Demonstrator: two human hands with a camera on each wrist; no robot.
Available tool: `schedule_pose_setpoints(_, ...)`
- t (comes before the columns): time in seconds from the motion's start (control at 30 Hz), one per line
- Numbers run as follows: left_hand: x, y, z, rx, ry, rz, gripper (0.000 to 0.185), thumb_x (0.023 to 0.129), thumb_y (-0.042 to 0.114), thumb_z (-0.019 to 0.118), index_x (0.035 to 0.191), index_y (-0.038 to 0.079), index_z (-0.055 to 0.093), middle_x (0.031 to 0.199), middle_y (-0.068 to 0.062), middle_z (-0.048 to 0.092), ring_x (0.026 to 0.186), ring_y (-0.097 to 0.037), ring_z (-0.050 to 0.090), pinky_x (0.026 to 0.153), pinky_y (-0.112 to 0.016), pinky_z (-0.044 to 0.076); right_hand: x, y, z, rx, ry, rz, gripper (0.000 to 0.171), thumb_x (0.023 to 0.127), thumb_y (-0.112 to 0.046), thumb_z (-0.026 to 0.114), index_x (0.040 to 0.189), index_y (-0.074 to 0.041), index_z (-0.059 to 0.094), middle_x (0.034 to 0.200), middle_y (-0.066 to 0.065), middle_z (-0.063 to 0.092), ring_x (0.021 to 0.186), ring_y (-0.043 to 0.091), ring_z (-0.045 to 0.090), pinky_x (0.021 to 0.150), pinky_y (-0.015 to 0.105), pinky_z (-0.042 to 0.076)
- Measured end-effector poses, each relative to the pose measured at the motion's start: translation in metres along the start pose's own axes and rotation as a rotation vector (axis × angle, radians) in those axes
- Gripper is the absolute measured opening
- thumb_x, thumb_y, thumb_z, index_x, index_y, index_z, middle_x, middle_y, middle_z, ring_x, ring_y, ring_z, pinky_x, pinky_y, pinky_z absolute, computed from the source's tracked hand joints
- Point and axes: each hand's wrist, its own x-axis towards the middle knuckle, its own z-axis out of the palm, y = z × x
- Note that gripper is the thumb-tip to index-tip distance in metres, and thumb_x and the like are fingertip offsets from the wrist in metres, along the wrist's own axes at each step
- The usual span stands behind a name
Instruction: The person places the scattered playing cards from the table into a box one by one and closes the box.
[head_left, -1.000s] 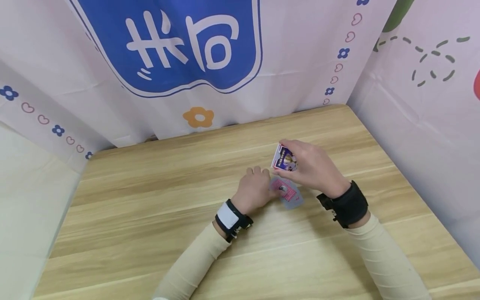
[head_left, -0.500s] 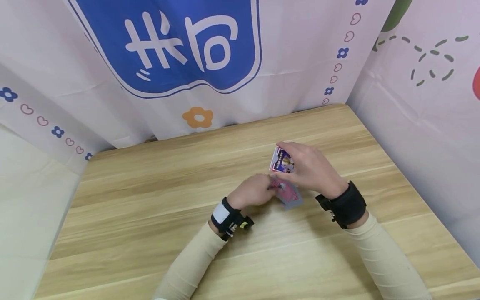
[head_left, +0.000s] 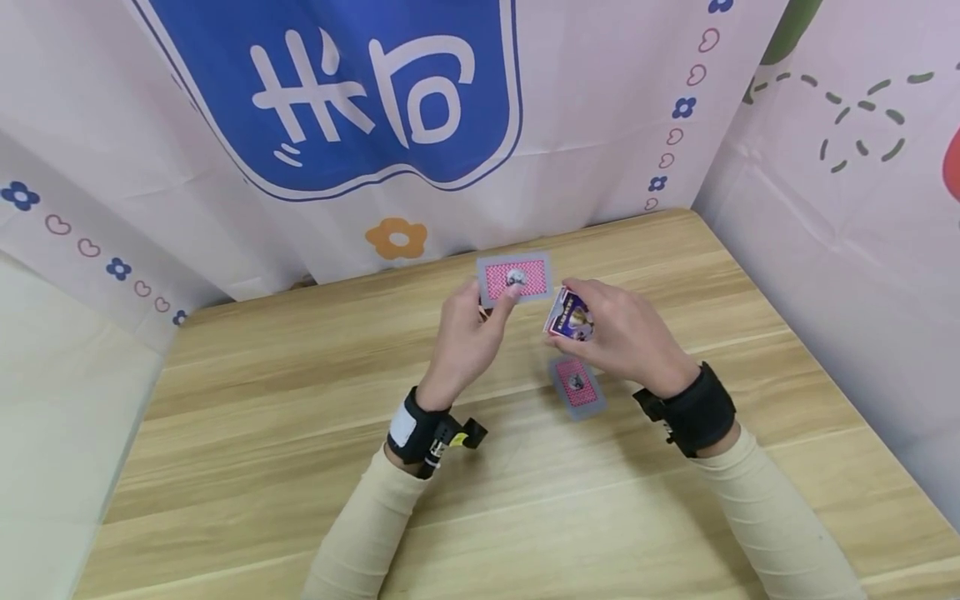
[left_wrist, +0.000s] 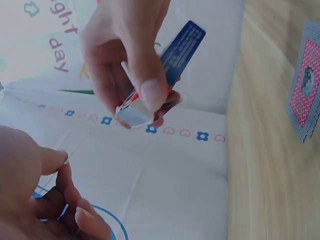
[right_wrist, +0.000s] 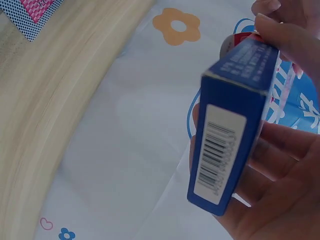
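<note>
Left hand (head_left: 463,337) raised, pinching one card (head_left: 516,279) above the desk (head_left: 262,400). Right hand (head_left: 626,337) grips the card box (head_left: 569,317), apparently clear of the stack (head_left: 577,387) on the desk.

Desk (head_left: 262,433): pale wood-grain planks, set into a corner.
Back wall: pinkish-white cloth backdrop (head_left: 600,125) hanging to the desk's far edge, lightly creased.
Print: large blue badge (head_left: 337,83) with white characters; an orange flower (head_left: 397,236) below it; borders of small blue flowers and hearts.
Right wall: similar cloth (head_left: 847,250) with green dashed lines.
Light: even, soft, with faint shadows.
</note>
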Motion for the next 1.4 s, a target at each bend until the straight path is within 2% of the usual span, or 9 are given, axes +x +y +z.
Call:
schedule_pose_setpoints(0.27,-0.001,0.002,0.007,0.06,-0.072,0.013,0.032,0.107,0.026,0.062,0.13,0.006,0.069,0.107,-0.009,0.068,0.086,-0.018,0.057,0.074,-0.028,0.048,-0.001,0.002,-0.003,0.006,0.024,0.016,0.074,0.083,-0.042,0.089,0.132,0.006,0.063,0.109,0.019,0.075,0.077,0.024,0.068,0.062,0.037,0.057)
schedule_pose_setpoints(0.4,-0.001,0.003,0.005,0.075,-0.139,0.017,0.032,0.108,0.028,0.061,0.132,0.009,0.067,0.111,-0.008,0.07,0.083,-0.019,0.055,0.073,-0.03,0.047,-0.001,0.004,-0.004,-0.001,0.049,0.029,0.074,0.082,-0.04,0.091,0.131,0.007,0.063,0.106,0.019,0.075,0.072,0.023,0.065,0.059,0.035,0.053)
schedule_pose_setpoints(0.6,-0.001,0.002,0.001,0.084,-0.281,-0.046,0.035,0.11,0.035,0.056,0.136,0.012,0.063,0.109,-0.004,0.069,0.082,-0.016,0.056,0.072,-0.03,0.049,0.0,0.003,-0.004,-0.019,0.024,-0.001,0.074,0.08,-0.04,0.092,0.131,0.005,0.063,0.105,0.017,0.075,0.072,0.021,0.065,0.059,0.033,0.052)
schedule_pose_setpoints(0.77,0.0,0.001,-0.003,0.09,-0.335,-0.062,0.037,0.11,0.034,0.056,0.138,0.011,0.062,0.117,-0.005,0.073,0.09,-0.015,0.063,0.077,-0.03,0.054,-0.001,0.003,-0.002,-0.016,0.004,-0.018,0.075,0.079,-0.04,0.092,0.131,0.005,0.063,0.107,0.018,0.076,0.074,0.022,0.067,0.06,0.035,0.054)
schedule_pose_setpoints(1.0,0.002,-0.001,-0.005,0.086,-0.418,-0.081,0.034,0.11,0.034,0.056,0.135,0.012,0.063,0.103,-0.005,0.07,0.078,-0.015,0.056,0.067,-0.029,0.047,-0.001,0.002,0.001,-0.011,-0.009,-0.07,0.075,0.079,-0.041,0.092,0.132,0.004,0.065,0.112,0.019,0.077,0.078,0.022,0.071,0.062,0.034,0.056)
schedule_pose_setpoints(1.07,0.001,-0.002,-0.003,0.071,-0.45,-0.094,0.035,0.11,0.034,0.055,0.137,0.012,0.062,0.104,-0.007,0.07,0.077,-0.016,0.055,0.067,-0.029,0.046,-0.001,0.001,0.002,-0.003,-0.022,-0.084,0.075,0.079,-0.041,0.092,0.133,0.004,0.064,0.113,0.02,0.077,0.08,0.023,0.072,0.063,0.035,0.057)
schedule_pose_setpoints(1.17,-0.001,-0.002,0.003,0.057,-0.478,-0.109,0.036,0.111,0.035,0.054,0.138,0.013,0.061,0.11,-0.005,0.073,0.084,-0.018,0.062,0.073,-0.031,0.051,-0.001,0.0,0.003,0.015,-0.046,-0.091,0.075,0.08,-0.041,0.092,0.134,0.004,0.064,0.114,0.02,0.076,0.083,0.023,0.073,0.065,0.035,0.058)
schedule_pose_setpoints(1.3,-0.002,-0.003,0.009,0.06,-0.517,-0.089,0.037,0.112,0.034,0.049,0.14,0.012,0.058,0.123,-0.003,0.073,0.102,-0.019,0.069,0.086,-0.033,0.055,-0.001,-0.002,0.004,0.028,-0.073,-0.085,0.075,0.081,-0.039,0.092,0.135,0.004,0.063,0.114,0.02,0.076,0.085,0.024,0.073,0.067,0.036,0.059)
schedule_pose_setpoints(1.4,-0.002,-0.004,0.009,0.051,-0.525,-0.065,0.034,0.114,0.033,0.045,0.136,0.011,0.058,0.119,-0.002,0.07,0.099,-0.015,0.065,0.085,-0.031,0.054,-0.001,-0.002,0.005,0.035,-0.07,-0.09,0.075,0.081,-0.037,0.092,0.135,0.005,0.063,0.113,0.02,0.076,0.084,0.024,0.072,0.067,0.036,0.059)
